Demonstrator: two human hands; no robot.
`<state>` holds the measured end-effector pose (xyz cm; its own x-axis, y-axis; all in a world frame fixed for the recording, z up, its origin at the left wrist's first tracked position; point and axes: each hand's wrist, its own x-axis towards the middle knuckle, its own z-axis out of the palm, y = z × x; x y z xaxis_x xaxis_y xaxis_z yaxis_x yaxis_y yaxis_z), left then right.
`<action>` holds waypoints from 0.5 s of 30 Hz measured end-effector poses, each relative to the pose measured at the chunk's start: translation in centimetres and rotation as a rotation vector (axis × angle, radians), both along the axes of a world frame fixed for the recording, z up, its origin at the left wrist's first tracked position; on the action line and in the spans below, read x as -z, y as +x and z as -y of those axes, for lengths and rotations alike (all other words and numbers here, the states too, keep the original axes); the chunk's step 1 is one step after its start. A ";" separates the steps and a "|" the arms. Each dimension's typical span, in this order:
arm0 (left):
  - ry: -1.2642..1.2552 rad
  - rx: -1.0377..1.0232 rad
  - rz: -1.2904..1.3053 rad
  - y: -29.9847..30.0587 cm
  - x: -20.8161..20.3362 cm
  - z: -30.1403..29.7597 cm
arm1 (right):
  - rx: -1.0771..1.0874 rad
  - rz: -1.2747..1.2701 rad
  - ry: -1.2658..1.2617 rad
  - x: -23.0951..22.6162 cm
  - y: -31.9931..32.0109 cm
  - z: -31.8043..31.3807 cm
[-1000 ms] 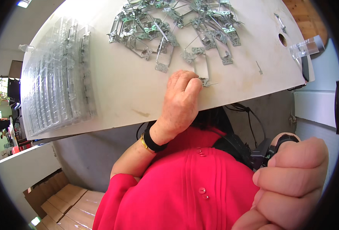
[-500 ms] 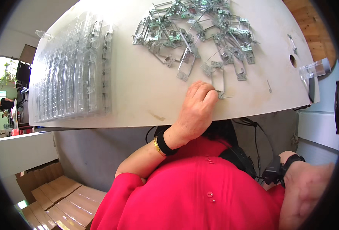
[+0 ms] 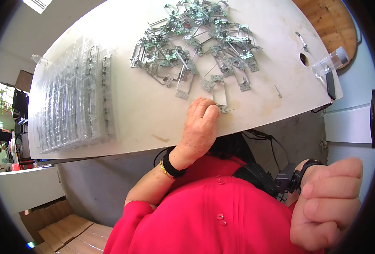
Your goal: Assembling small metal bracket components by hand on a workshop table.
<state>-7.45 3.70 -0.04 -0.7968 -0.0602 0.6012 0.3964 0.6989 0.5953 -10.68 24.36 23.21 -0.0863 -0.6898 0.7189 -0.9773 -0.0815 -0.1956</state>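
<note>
Fingers of my left hand (image 3: 198,128) bend down at the near end of one metal bracket (image 3: 225,94), their tips hidden, so I cannot tell whether they pinch it or only touch it. The bracket lies on the worktop (image 3: 134,127) near its front edge, just below the heap of similar brackets (image 3: 196,44), with a thin pin (image 3: 229,110) pointing right from its near end.

What has just changed is my right hand (image 3: 329,203): half a second ago it was a blur at the lower right; now it shows clearly, raised off the worktop, its fingers curled into a fist. Whether anything sits inside that fist I cannot see. My left hand and the bracket keep their places beside the heap, though the whole view has swung a little. For the work in hand, I judge this means only the left hand attends to the bracket, while the right is well apart from it.

To the left stand stacked clear plastic trays (image 3: 71,101), metal parts showing inside. On the right lie a small loose metal piece (image 3: 278,92) and a clear tube (image 3: 330,62).
</note>
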 end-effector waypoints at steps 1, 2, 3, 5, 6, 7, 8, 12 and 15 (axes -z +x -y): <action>-0.002 -0.006 0.011 0.1 0.2 0.2 | 0.069 0.005 -0.021 0.3 0.9 -1.0; -0.011 -0.016 0.006 0.0 0.1 0.3 | 0.059 0.000 -0.030 0.3 1.5 -1.6; -0.017 -0.029 0.008 0.2 0.0 0.4 | 0.136 -0.038 -0.056 0.0 2.7 -2.0; -0.026 -0.044 -0.013 0.5 -0.7 0.7 | 0.114 -0.162 -0.161 -0.1 3.3 -3.0; -0.010 -0.029 0.017 0.7 -1.0 0.3 | 0.117 -0.202 -0.159 0.3 3.8 -2.9; 0.002 -0.018 0.031 0.1 -1.2 0.1 | 0.061 -0.207 -0.398 1.2 3.7 -2.8; 0.020 -0.003 0.035 0.4 -1.1 -0.3 | -0.010 -0.213 -0.633 1.8 3.8 -2.8; 0.020 -0.035 -0.006 1.5 0.2 0.7 | 0.390 0.046 -0.371 3.4 3.8 -1.0; -0.017 -0.008 -0.028 1.4 0.5 0.6 | 0.405 0.169 -0.030 5.0 1.2 0.4</action>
<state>-6.00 3.08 -0.56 -0.7791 -0.0563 0.6244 0.4071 0.7120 0.5721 -9.49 23.96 18.19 -0.4634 -0.5552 0.6907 -0.8862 0.2932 -0.3588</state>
